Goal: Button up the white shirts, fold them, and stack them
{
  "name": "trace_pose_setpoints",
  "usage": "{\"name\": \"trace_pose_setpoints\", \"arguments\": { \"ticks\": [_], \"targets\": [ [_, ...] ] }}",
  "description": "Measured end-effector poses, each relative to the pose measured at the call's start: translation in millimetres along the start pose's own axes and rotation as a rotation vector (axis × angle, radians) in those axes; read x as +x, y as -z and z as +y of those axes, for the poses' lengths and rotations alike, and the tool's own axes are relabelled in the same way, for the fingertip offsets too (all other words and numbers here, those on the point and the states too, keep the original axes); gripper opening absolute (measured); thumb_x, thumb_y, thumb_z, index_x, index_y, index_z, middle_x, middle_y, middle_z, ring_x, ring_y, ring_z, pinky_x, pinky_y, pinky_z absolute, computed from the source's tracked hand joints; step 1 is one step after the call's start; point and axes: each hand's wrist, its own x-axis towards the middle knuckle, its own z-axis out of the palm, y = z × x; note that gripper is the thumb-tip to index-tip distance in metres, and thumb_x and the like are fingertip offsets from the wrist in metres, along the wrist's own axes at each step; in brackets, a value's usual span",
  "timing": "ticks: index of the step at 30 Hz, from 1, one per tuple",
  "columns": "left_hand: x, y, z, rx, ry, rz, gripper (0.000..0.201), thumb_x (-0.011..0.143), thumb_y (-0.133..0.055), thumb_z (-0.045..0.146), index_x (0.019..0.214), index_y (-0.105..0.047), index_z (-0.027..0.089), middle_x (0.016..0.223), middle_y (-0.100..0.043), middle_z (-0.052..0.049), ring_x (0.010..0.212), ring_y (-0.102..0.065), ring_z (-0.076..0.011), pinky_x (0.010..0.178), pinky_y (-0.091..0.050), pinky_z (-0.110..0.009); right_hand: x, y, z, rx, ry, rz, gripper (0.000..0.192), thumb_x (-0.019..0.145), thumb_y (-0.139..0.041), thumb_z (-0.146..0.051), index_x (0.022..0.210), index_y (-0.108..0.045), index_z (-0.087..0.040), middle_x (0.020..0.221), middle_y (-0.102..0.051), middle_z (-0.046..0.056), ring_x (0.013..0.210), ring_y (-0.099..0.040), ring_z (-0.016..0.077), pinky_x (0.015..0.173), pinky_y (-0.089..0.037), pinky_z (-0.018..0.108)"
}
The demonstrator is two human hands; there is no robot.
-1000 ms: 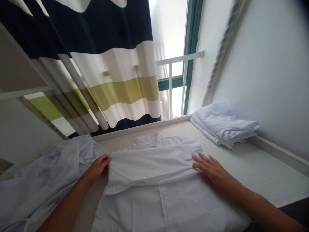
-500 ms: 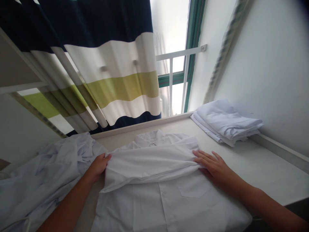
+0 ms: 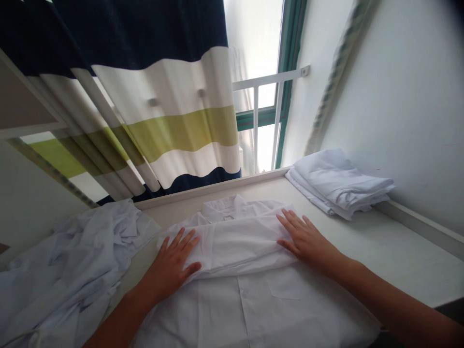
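A rumpled heap of white garments (image 3: 68,261) lies at the left of the pale table (image 3: 391,261). My left hand (image 3: 172,263) lies flat, fingers spread, on the left end of the white shirt (image 3: 239,285), which is at centre with its sleeve band folded across the chest. The cloth looks light, soft and limp; I judge the fold's ends the best hold. My right hand (image 3: 308,239) presses flat and open on the right end. A folded stack (image 3: 339,183) sits by the wall, below a striped curtain (image 3: 163,111) and window.
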Motion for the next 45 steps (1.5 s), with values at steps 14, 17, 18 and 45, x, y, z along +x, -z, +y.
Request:
{"name": "trace_pose_setpoints", "arguments": {
  "ticks": [14,17,18,45],
  "targets": [
    [0.1,17.2,-12.5,-0.071,0.018,-0.096,0.066,0.091,-0.046,0.069,0.148,-0.048,0.035,0.160,-0.039,-0.008,0.151,-0.025,-0.0368,0.119,-0.019,-0.063,14.4,7.8,0.8,-0.068,0.003,-0.127,0.077,0.095,-0.032,-0.073,0.155,-0.037,-0.025,0.164,-0.027,0.013,0.151,-0.020,0.0415,0.115,-0.015,0.074],
    [24.6,25.7,1.5,-0.059,0.004,0.014,0.060,0.095,-0.042,0.066,0.147,-0.050,0.036,0.160,-0.040,-0.005,0.152,-0.025,-0.0330,0.121,-0.014,-0.062,36.5,12.7,-11.8,-0.066,0.038,-0.072,0.071,0.097,-0.031,-0.070,0.156,-0.034,-0.030,0.167,-0.021,0.008,0.153,-0.015,0.0380,0.118,-0.012,0.071],
    [31.4,24.0,4.6,-0.060,0.002,0.028,0.060,0.096,-0.041,0.065,0.149,-0.046,0.037,0.162,-0.038,-0.004,0.153,-0.022,-0.0327,0.121,-0.012,-0.062,42.0,9.9,-14.5,-0.068,0.051,-0.079,0.072,0.096,-0.032,-0.071,0.156,-0.034,-0.030,0.167,-0.020,0.009,0.153,-0.014,0.0388,0.117,-0.012,0.071],
    [127.4,20.8,-18.2,-0.250,0.421,0.120,0.044,0.094,-0.049,0.051,0.119,-0.066,0.019,0.129,-0.066,-0.016,0.125,-0.056,-0.0322,0.100,-0.042,-0.042,140.2,-7.3,-12.5,0.090,-0.145,-0.099,0.044,0.104,-0.034,-0.042,0.141,-0.051,-0.024,0.144,-0.055,0.013,0.128,-0.052,0.0288,0.107,-0.037,0.049]
  ]
}}
